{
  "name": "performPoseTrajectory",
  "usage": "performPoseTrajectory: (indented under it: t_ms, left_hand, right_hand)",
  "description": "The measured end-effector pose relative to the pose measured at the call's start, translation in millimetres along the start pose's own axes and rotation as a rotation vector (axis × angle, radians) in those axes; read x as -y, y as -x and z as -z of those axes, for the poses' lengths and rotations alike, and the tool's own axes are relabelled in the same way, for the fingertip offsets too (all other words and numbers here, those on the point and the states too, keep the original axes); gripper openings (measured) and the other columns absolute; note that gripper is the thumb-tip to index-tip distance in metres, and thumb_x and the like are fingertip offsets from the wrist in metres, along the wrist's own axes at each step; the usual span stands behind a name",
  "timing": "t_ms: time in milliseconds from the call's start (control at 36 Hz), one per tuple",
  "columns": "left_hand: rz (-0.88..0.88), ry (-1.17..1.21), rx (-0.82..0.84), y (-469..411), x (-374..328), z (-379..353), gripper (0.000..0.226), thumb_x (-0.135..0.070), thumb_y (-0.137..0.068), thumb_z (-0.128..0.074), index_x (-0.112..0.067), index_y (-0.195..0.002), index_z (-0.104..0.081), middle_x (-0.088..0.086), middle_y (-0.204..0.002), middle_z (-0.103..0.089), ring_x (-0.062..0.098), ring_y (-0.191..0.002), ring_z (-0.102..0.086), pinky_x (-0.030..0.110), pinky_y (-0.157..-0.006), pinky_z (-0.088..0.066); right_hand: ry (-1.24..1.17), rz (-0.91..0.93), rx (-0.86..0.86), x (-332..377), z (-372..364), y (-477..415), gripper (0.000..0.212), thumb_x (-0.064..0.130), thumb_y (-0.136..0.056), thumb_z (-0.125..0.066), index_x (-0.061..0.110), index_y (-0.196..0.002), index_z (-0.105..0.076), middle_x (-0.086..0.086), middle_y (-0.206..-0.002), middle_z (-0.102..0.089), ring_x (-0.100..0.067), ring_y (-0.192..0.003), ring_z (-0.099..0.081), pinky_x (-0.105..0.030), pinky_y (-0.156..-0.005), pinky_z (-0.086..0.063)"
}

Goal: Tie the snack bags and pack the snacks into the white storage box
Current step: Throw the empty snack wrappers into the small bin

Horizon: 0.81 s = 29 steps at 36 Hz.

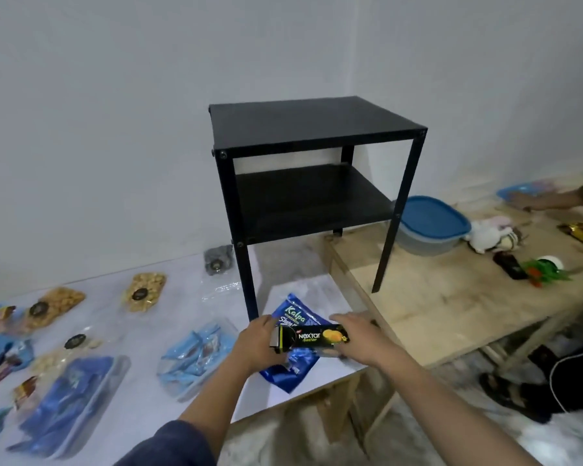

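A black Nextar snack packet (pixel 312 338) is held between both hands just above the white table (pixel 169 415). My left hand (pixel 258 343) grips its left end, and my right hand (pixel 360 338) holds its right end. Under the packet lies a blue Kalpa snack bag (pixel 292 368), flat on the table near its right edge. Several clear bags of snacks lie to the left: one with blue wrapped sweets (pixel 196 354), a large one with blue packets (pixel 71 405), and bags of nuts (pixel 144 291). No white storage box is in view.
A black two-shelf side table (pixel 317 129) stands at the back, straddling the white table and a lower wooden table (pixel 451 307). On the wooden table are a blue-lidded container (pixel 431 223), a plush toy, a small plant and another person's hand (pixel 532 201).
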<state>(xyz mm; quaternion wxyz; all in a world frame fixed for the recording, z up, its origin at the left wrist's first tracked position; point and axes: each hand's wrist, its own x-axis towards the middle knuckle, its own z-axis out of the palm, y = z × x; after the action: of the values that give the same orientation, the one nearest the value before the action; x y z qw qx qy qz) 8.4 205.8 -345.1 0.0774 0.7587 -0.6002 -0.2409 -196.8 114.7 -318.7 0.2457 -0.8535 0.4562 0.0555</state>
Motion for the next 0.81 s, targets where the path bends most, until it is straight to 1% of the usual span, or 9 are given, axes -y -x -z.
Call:
performPoseTrajectory:
  t_ms: [139, 222, 333, 417, 500, 556, 667, 722, 806]
  left_hand:
    - [0.026, 0.092, 0.014, -17, 21, -23, 0.099, -0.039, -0.068, -0.077, -0.017, -0.147, -0.021, 0.006, -0.15, -0.027, 0.023, -0.136, -0.029, 0.032, -0.111, -0.029]
    - [0.058, 0.178, -0.001, -24, 22, -35, 0.1, -0.035, -0.064, -0.08, -0.017, -0.145, -0.024, 0.005, -0.145, -0.035, 0.023, -0.132, -0.035, 0.034, -0.109, -0.033]
    - [0.176, 0.389, -0.038, -40, 29, -59, 0.099, -0.034, -0.055, -0.082, -0.029, -0.139, -0.029, 0.002, -0.13, -0.049, 0.027, -0.115, -0.053, 0.044, -0.097, -0.047]
    - [0.236, 0.523, -0.066, -57, 41, -89, 0.094, -0.029, -0.056, -0.08, -0.035, -0.135, -0.029, -0.004, -0.12, -0.058, 0.021, -0.104, -0.061, 0.043, -0.089, -0.052]
    - [0.26, 0.417, -0.06, -50, 19, -81, 0.09, -0.03, -0.061, -0.081, -0.026, -0.137, -0.032, -0.001, -0.125, -0.055, 0.022, -0.117, -0.053, 0.037, -0.096, -0.047]
    - [0.245, 0.248, -0.063, -46, 12, -81, 0.081, -0.038, -0.07, -0.076, -0.015, -0.137, -0.037, 0.005, -0.14, -0.043, 0.026, -0.133, -0.037, 0.035, -0.106, -0.035]
    - [0.293, 0.075, -0.057, -45, 5, -91, 0.086, -0.055, -0.083, -0.055, -0.016, -0.149, -0.016, 0.0, -0.158, -0.011, 0.022, -0.146, -0.009, 0.034, -0.117, -0.015]
    - [0.327, 0.032, -0.056, -44, 0, -98, 0.084, -0.058, -0.086, -0.048, -0.018, -0.149, -0.011, 0.0, -0.159, -0.006, 0.023, -0.146, -0.005, 0.036, -0.118, -0.014]
    - [0.392, -0.006, -0.074, -43, -13, -101, 0.081, -0.059, -0.086, -0.045, -0.019, -0.149, -0.014, -0.001, -0.158, -0.009, 0.026, -0.144, -0.011, 0.04, -0.112, -0.024]
  right_hand:
    - [0.139, 0.118, 0.049, 4, -33, -40, 0.066, 0.032, -0.083, -0.058, 0.027, -0.142, -0.029, 0.001, -0.141, -0.039, -0.018, -0.133, -0.032, -0.039, -0.105, -0.032]
    - [0.236, 0.138, 0.009, -4, -46, -49, 0.064, 0.035, -0.085, -0.057, 0.027, -0.142, -0.029, 0.003, -0.142, -0.04, -0.017, -0.132, -0.036, -0.038, -0.106, -0.027]
    - [0.31, 0.15, 0.03, -22, -39, -62, 0.066, 0.045, -0.084, -0.057, 0.029, -0.141, -0.028, 0.003, -0.136, -0.045, -0.02, -0.122, -0.045, -0.041, -0.1, -0.034]
    - [0.335, 0.182, 0.056, -38, -25, -71, 0.065, 0.05, -0.083, -0.056, 0.03, -0.139, -0.03, 0.002, -0.129, -0.048, -0.021, -0.117, -0.047, -0.039, -0.093, -0.041]
    - [0.365, 0.198, 0.051, -54, -14, -77, 0.062, 0.05, -0.083, -0.056, 0.028, -0.136, -0.033, 0.002, -0.126, -0.05, -0.021, -0.114, -0.05, -0.038, -0.088, -0.043]
    - [0.337, 0.191, 0.045, -63, -12, -82, 0.059, 0.047, -0.081, -0.059, 0.028, -0.132, -0.037, 0.003, -0.125, -0.051, -0.02, -0.114, -0.05, -0.035, -0.085, -0.044]
    - [0.322, 0.154, -0.03, -77, -5, -88, 0.046, 0.05, -0.079, -0.058, 0.027, -0.117, -0.045, 0.004, -0.117, -0.056, -0.02, -0.106, -0.055, -0.029, -0.069, -0.037]
    - [0.26, 0.093, -0.051, -84, -2, -90, 0.046, 0.052, -0.082, -0.056, 0.024, -0.117, -0.046, 0.003, -0.117, -0.056, -0.021, -0.103, -0.057, -0.029, -0.068, -0.04]
    - [0.141, -0.03, -0.065, -93, 1, -93, 0.047, 0.052, -0.084, -0.053, 0.023, -0.12, -0.045, 0.0, -0.116, -0.057, -0.024, -0.1, -0.059, -0.033, -0.075, -0.049]
